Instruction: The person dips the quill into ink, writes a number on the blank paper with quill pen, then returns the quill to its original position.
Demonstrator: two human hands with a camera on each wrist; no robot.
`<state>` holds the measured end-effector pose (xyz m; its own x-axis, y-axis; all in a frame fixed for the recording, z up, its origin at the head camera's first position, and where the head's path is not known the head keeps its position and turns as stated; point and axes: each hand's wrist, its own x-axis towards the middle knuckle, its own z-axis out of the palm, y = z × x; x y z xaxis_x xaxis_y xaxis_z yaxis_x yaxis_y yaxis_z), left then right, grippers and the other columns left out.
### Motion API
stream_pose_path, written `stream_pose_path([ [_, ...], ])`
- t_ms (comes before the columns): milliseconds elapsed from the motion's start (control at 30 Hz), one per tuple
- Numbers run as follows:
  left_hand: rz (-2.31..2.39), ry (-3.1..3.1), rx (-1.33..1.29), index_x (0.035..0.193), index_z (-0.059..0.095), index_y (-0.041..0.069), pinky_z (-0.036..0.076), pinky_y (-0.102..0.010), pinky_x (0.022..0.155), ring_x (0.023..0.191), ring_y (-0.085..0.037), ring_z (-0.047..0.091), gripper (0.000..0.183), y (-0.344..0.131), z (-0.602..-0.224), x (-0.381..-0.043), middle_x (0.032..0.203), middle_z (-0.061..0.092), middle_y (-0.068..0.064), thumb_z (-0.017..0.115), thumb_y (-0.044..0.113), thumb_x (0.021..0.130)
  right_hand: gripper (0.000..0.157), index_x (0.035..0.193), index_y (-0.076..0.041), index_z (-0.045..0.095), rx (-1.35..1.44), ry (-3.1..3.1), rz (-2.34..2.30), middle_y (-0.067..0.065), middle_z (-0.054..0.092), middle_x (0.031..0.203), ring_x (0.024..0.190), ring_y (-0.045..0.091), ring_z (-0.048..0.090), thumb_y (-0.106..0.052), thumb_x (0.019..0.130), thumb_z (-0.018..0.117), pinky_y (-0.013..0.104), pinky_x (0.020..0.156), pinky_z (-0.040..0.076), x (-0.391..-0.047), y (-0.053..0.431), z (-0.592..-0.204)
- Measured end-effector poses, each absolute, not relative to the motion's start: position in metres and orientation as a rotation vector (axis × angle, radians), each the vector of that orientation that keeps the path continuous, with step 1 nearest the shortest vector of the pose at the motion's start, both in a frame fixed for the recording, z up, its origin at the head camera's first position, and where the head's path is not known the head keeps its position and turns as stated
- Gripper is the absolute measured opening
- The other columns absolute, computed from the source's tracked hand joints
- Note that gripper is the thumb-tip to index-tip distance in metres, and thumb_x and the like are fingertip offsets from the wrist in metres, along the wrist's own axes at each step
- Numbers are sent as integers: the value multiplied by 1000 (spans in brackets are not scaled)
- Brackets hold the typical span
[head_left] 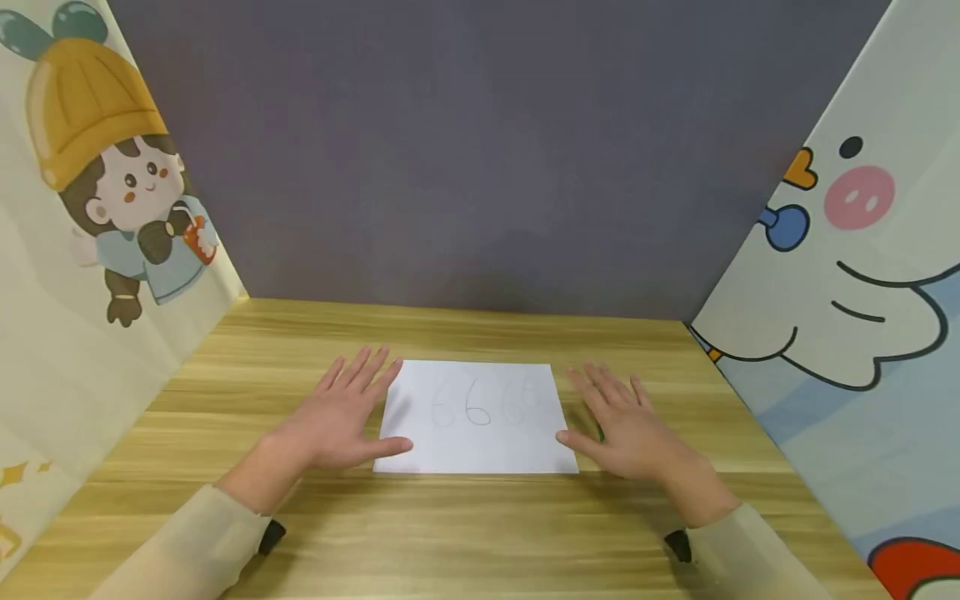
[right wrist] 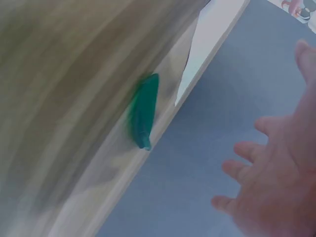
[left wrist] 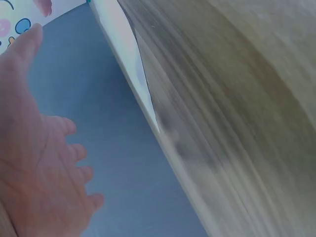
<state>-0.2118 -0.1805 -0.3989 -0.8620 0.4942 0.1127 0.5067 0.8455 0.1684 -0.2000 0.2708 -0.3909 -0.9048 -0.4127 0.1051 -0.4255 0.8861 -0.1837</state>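
Observation:
A white sheet of paper (head_left: 480,454) lies on the wooden table, bearing a dark handwritten 6 and several much fainter figures beside it. My left hand (head_left: 341,421) is spread over the sheet's left side, its thumb above the paper. Opposite, my right hand (head_left: 626,425) has its fingers extended, with the thumb tip over the sheet's right edge. Both hands appear raised above the table and hold nothing. A smooth green object (right wrist: 144,111) with a narrow clear end lies right of the paper; my right hand mostly hides it in the head view. Its kind is unclear.
The wood-grain table (head_left: 465,533) meets a dark grey panel (head_left: 465,158) at the back. Cartoon-printed panels stand on the left (head_left: 45,358) and right (head_left: 817,417). A black band (head_left: 272,536) shows at my left cuff, another (head_left: 678,545) at the right.

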Motion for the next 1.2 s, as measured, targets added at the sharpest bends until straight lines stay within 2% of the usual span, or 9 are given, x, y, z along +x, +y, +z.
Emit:
stream_pose_path([
  [133,-349,-2939,-864,175,25,7,30,-68,132,167,-46,29,101,-184,-397,-216,182,23,-21,65,65,103,80,172,-10,35,711,-2920,350,26,46,169,152,50,50,-49,109,66,72,122,41,-208,285,-391],
  [200,-382,-2954,-907,172,32,5,39,-68,127,161,-49,39,93,-187,-396,-220,178,32,-25,68,57,105,70,165,-6,45,711,-2931,409,26,56,159,136,47,65,-40,109,70,64,106,58,-213,295,-389],
  [267,-394,-2987,-952,170,39,5,43,-67,125,157,-51,45,87,-191,-396,-225,174,39,-27,70,54,105,61,159,-3,53,695,-2962,495,25,63,150,122,42,72,-32,109,71,54,92,66,-218,307,-388],
  [333,-388,-3032,-991,168,43,6,42,-67,125,156,-52,45,86,-196,-397,-228,172,42,-28,70,57,104,52,154,-3,59,657,-2999,564,23,67,145,112,35,75,-26,109,70,47,84,66,-223,320,-388],
  [433,-359,-3076,-1035,168,45,7,41,-67,126,157,-52,43,90,-201,-399,-231,173,41,-27,70,63,102,44,149,-2,63,642,-3035,614,22,71,137,108,31,74,-20,109,70,44,83,65,-232,339,-392],
  [700,-371,-3167,-1012,169,44,10,39,-68,127,159,-51,41,96,-205,-404,-228,175,38,-24,69,70,99,38,143,-6,67,566,-3134,755,16,76,128,117,36,74,-15,107,72,56,98,63,-258,361,-408],
  [900,-340,-3187,-1016,167,49,12,38,-70,126,159,-54,40,92,-202,-405,-228,175,39,-24,70,70,98,36,141,-11,71,576,-3152,861,17,75,128,118,38,71,-11,105,73,58,100,61,-275,361,-410],
  [1033,-344,-3190,-1017,166,50,12,38,-72,125,158,-55,40,92,-199,-405,-228,175,39,-24,71,70,97,34,139,-10,72,606,-3145,871,18,75,126,116,39,72,-6,105,70,53,95,62,-288,360,-411],
  [1200,-371,-3186,-1032,166,50,12,37,-72,126,159,-55,38,92,-197,-408,-229,175,39,-24,72,69,97,33,139,-13,74,602,-3169,899,14,75,122,111,31,71,-6,106,69,42,90,61,-298,361,-416],
])
